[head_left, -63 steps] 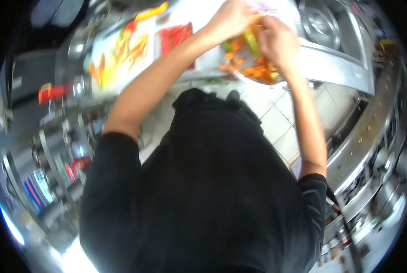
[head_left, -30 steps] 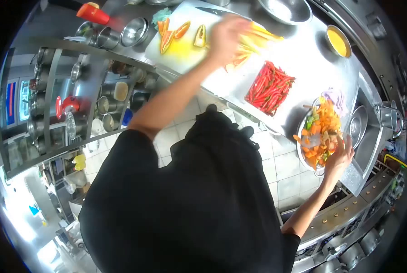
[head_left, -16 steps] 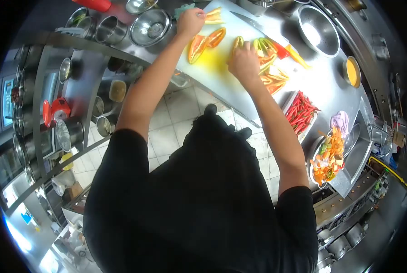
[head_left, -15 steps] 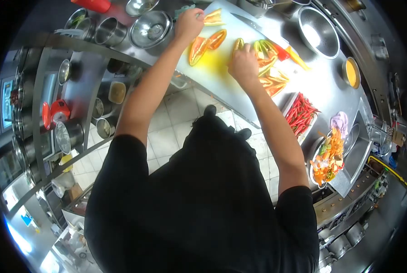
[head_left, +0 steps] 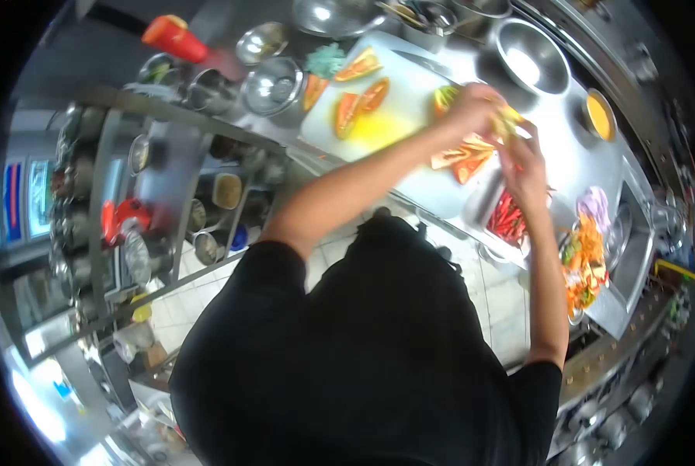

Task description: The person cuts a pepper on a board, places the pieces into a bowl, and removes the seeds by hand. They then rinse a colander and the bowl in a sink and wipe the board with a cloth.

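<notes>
Above the right end of the white cutting board (head_left: pixel 398 144), both hands meet at a yellow pepper piece (head_left: pixel 506 122). My left hand (head_left: pixel 474 109) reaches across from the left and is closed on it. Thumb and fingers of my right hand (head_left: pixel 526 167) grip the same piece from the near right; blur hides its outline. Cut pepper pieces (head_left: pixel 469 161) lie beneath the hands. Farther left on the board are orange pepper halves (head_left: pixel 347 115) and a yellow-orange piece (head_left: pixel 359 65). A knife (head_left: pixel 421 60) rests flat along the board's far edge.
Red chillies (head_left: pixel 507 219) fill a tray near my right forearm. Beyond it are mixed vegetable scraps (head_left: pixel 584 260) and a lilac cloth (head_left: pixel 594 206). A large steel bowl (head_left: pixel 535 43) and a bowl of orange liquid (head_left: pixel 599 116) stand at the far right. A steel strainer (head_left: pixel 272 85) sits left.
My left hand has left the pepper piece at the board's left end and swung right. My right hand has lifted and moved right; both now hold one yellow piece. The view has shifted.
</notes>
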### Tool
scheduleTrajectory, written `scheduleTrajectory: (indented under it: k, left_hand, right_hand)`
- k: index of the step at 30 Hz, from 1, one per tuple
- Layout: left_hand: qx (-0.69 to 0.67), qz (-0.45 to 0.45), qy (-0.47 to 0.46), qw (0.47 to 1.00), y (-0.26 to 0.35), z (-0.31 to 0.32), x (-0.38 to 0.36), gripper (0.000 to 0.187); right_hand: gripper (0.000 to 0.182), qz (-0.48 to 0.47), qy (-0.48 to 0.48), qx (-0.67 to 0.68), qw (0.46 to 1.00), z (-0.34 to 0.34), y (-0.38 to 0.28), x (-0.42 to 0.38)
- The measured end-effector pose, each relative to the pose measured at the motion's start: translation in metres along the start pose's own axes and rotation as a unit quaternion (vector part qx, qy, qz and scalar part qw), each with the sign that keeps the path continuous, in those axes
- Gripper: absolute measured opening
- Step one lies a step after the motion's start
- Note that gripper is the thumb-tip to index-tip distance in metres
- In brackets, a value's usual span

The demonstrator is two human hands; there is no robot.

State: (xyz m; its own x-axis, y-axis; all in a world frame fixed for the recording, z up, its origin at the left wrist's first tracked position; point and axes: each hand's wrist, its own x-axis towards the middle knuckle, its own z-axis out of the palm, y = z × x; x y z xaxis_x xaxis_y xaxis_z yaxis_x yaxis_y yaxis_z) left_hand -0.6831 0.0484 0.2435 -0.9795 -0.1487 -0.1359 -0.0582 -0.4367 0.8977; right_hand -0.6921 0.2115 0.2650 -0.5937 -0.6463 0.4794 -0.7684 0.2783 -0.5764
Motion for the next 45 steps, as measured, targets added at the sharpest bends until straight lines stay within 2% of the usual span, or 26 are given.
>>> scheduleTrajectory:
  k: [1, 3, 5, 6, 7, 8, 9, 10, 11, 14, 16, 18, 19, 21, 22, 27, 29, 30, 31, 33, 35, 37, 40, 42, 44, 45]
  left_hand:
    - [0.079, 0.037, -0.022, 0.996, 0.004, 0.031, 0.001, 0.012]
    - [0.110, 0.022, -0.085, 0.990, -0.003, 0.092, 0.003, 0.011]
    - [0.063, -0.031, -0.069, 0.995, -0.037, 0.142, 0.009, 0.009]
    - [0.008, -0.071, -0.099, 0.992, -0.062, 0.163, 0.014, 0.007]
    - [-0.015, -0.096, -0.136, 0.986, -0.076, 0.180, 0.010, 0.008]
    - [0.018, -0.130, -0.145, 0.981, -0.082, 0.199, 0.003, 0.011]
    - [0.039, -0.136, -0.169, 0.975, -0.099, 0.211, 0.003, 0.013]
    - [0.058, -0.152, -0.175, 0.971, -0.108, 0.223, 0.000, 0.017]
    - [0.083, -0.150, -0.175, 0.970, -0.107, 0.235, -0.009, 0.019]
    - [0.138, -0.123, -0.147, 0.972, -0.119, 0.262, -0.020, 0.019]
    - [0.168, -0.071, -0.112, 0.977, -0.119, 0.271, -0.017, 0.018]
    - [0.191, -0.040, -0.100, 0.976, -0.118, 0.277, -0.019, 0.018]
    - [0.204, -0.013, -0.098, 0.974, -0.117, 0.280, -0.021, 0.017]
    - [0.215, -0.008, -0.084, 0.973, -0.119, 0.290, -0.024, 0.017]
    - [0.219, -0.006, -0.078, 0.973, -0.121, 0.295, -0.025, 0.017]
    - [0.261, 0.030, -0.036, 0.964, -0.122, 0.298, -0.024, 0.017]
    - [0.273, 0.041, -0.012, 0.961, -0.117, 0.293, -0.025, 0.018]
    - [0.277, 0.022, -0.029, 0.960, -0.116, 0.294, -0.028, 0.018]
    - [0.279, 0.003, -0.047, 0.959, -0.116, 0.296, -0.031, 0.018]
    - [0.279, -0.012, -0.049, 0.959, -0.118, 0.303, -0.035, 0.019]
    - [0.222, -0.077, -0.069, 0.969, -0.120, 0.310, -0.037, 0.019]
    - [0.191, -0.099, -0.068, 0.974, -0.120, 0.314, -0.041, 0.017]
    - [0.174, -0.112, -0.055, 0.977, -0.117, 0.314, -0.042, 0.018]
    - [0.250, -0.071, -0.078, 0.963, -0.116, 0.315, -0.044, 0.021]
    - [0.276, -0.055, -0.082, 0.956, -0.115, 0.316, -0.046, 0.022]
    - [0.301, -0.040, -0.086, 0.949, -0.114, 0.316, -0.047, 0.024]
  right_hand:
    - [0.013, 0.062, 0.024, -0.033, 0.997, -0.023, -0.003, -0.012]
    - [0.010, 0.002, 0.088, -0.165, 0.982, -0.065, 0.016, -0.047]
    - [0.010, 0.005, 0.160, -0.170, 0.972, -0.101, 0.033, -0.088]
    - [0.013, 0.091, 0.200, -0.135, 0.966, -0.115, 0.036, -0.113]
    - [0.018, 0.121, 0.214, -0.148, 0.958, -0.130, 0.040, -0.134]
    - [0.022, 0.156, 0.257, -0.089, 0.950, -0.140, 0.055, -0.156]
    - [0.025, 0.141, 0.346, -0.034, 0.927, -0.152, 0.057, -0.165]
    - [0.027, 0.225, 0.366, 0.017, 0.903, -0.157, 0.073, -0.182]
    - [0.028, 0.297, 0.382, 0.079, 0.871, -0.162, 0.080, -0.198]
    - [0.032, 0.351, 0.423, 0.137, 0.824, -0.185, 0.092, -0.219]
    - [0.032, 0.354, 0.400, 0.125, 0.836, -0.203, 0.099, -0.229]
    - [0.024, 0.382, 0.312, 0.053, 0.868, -0.217, 0.106, -0.239]
    - [0.024, 0.380, 0.309, 0.062, 0.870, -0.220, 0.106, -0.241]
    - [0.016, 0.287, 0.269, 0.080, 0.916, -0.229, 0.106, -0.242]
    - [0.018, 0.276, 0.235, 0.003, 0.932, -0.231, 0.104, -0.243]
    - [0.012, 0.278, 0.204, 0.023, 0.938, -0.243, 0.118, -0.262]
    - [0.010, 0.192, 0.188, -0.038, 0.962, -0.247, 0.122, -0.267]
    - [0.014, 0.147, 0.170, -0.087, 0.971, -0.248, 0.122, -0.266]
    - [0.014, 0.146, 0.168, -0.083, 0.971, -0.247, 0.122, -0.263]
    - [0.019, 0.057, 0.234, -0.160, 0.957, -0.247, 0.119, -0.254]
    - [0.019, 0.042, 0.221, -0.151, 0.963, -0.244, 0.122, -0.249]
    - [0.015, -0.025, 0.218, -0.139, 0.966, -0.239, 0.133, -0.245]
    - [0.009, -0.014, 0.208, -0.162, 0.964, -0.242, 0.140, -0.243]
    - [0.007, -0.005, 0.205, -0.175, 0.963, -0.244, 0.142, -0.245]
    - [0.005, 0.100, 0.200, -0.206, 0.953, -0.248, 0.143, -0.245]
    - [0.005, 0.097, 0.200, -0.205, 0.953, -0.251, 0.137, -0.242]
